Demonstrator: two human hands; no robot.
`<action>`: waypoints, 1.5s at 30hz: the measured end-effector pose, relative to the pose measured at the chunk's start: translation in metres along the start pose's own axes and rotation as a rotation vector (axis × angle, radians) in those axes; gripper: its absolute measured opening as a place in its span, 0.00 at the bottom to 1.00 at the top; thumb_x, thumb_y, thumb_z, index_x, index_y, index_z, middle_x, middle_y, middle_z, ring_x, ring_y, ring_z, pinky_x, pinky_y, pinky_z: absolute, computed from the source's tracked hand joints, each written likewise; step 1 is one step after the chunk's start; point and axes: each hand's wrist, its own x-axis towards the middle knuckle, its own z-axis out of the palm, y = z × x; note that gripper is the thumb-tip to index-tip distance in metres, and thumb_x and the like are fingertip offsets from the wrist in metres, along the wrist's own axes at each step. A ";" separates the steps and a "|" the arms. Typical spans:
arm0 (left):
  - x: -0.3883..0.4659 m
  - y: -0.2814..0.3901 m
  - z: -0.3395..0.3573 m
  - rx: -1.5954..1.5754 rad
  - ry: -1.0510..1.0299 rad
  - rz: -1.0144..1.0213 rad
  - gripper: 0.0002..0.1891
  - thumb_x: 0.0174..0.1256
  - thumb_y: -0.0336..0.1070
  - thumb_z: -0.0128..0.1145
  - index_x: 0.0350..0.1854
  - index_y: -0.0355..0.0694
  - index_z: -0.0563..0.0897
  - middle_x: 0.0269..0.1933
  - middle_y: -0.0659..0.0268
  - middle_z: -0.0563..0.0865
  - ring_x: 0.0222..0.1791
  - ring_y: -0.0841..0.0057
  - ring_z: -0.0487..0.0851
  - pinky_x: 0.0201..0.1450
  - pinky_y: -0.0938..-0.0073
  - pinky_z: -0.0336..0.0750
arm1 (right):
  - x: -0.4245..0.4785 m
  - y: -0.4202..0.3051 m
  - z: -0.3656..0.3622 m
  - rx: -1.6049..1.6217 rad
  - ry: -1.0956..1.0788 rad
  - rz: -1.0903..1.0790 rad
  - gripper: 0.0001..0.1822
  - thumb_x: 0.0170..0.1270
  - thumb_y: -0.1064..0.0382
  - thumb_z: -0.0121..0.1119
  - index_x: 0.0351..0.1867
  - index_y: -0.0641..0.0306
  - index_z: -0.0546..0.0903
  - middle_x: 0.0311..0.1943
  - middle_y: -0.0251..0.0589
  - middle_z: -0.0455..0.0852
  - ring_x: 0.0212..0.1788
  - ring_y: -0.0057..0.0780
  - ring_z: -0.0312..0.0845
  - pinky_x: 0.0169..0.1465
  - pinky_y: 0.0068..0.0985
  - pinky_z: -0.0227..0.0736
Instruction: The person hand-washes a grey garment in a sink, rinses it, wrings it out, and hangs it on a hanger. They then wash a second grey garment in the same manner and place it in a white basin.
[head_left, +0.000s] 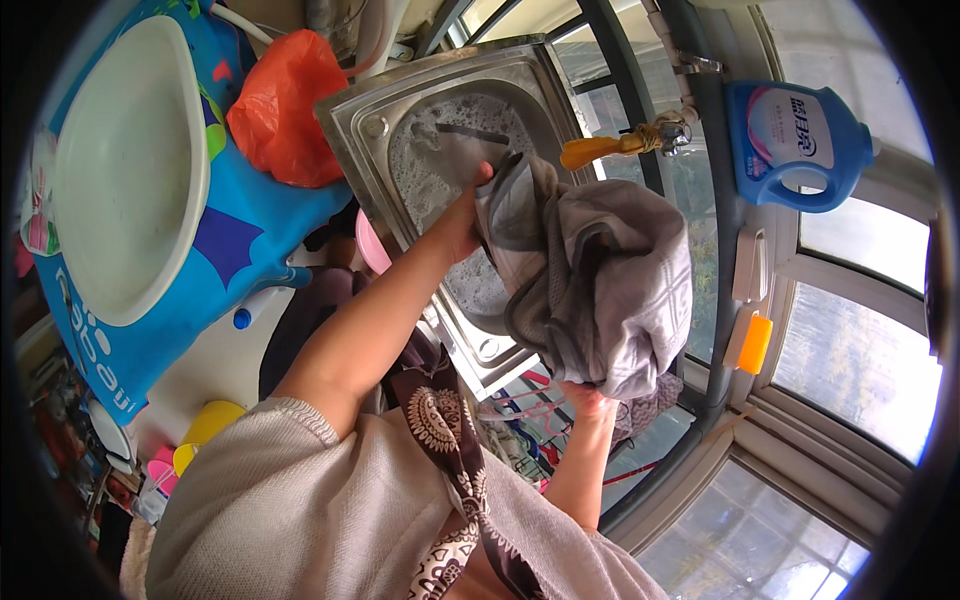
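Observation:
A bunched grey quilted cloth (622, 277) with dark edging is held up over the right side of a stainless steel sink (360, 142). My left hand (471, 217) grips its left end above the basin, thumb up and some fingers hidden behind the fabric. At the cloth's lower end, my right hand (591, 399) holds it from below; most of those fingers are covered. Foamy grey water (420, 165) fills the basin. Another dark-edged piece of fabric (469, 146) lies partly in the suds; whether it joins the held cloth cannot be told.
An orange-yellow cloth (600, 150) is tied to the faucet (673, 135) beside the sink. A blue detergent jug (795, 146) stands on the window ledge. To the left, a white basin (127, 172) and a red plastic bag (289, 112) rest on a blue cover (247, 202).

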 end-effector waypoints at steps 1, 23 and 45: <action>-0.001 -0.002 -0.004 0.045 -0.003 -0.028 0.48 0.46 0.77 0.52 0.64 0.44 0.67 0.64 0.62 0.70 0.65 0.68 0.66 0.67 0.64 0.57 | -0.002 0.001 -0.001 -0.050 0.053 -0.011 0.27 0.67 0.49 0.41 0.61 0.64 0.66 0.61 0.42 0.70 0.64 0.34 0.61 0.68 0.34 0.54; 0.002 -0.059 0.013 0.781 0.380 0.279 0.37 0.43 0.56 0.70 0.46 0.25 0.77 0.44 0.48 0.83 0.47 0.61 0.82 0.48 0.70 0.75 | 0.045 -0.074 0.031 -2.517 0.202 -0.782 0.13 0.54 0.58 0.57 0.38 0.63 0.81 0.32 0.51 0.84 0.38 0.51 0.79 0.39 0.37 0.73; -0.025 -0.007 0.040 0.460 -0.010 -0.318 0.45 0.55 0.72 0.45 0.68 0.42 0.61 0.65 0.59 0.68 0.67 0.67 0.63 0.68 0.64 0.53 | 0.057 -0.071 0.063 -2.779 -0.207 -0.953 0.10 0.43 0.62 0.64 0.29 0.61 0.80 0.23 0.42 0.82 0.28 0.45 0.77 0.40 0.38 0.68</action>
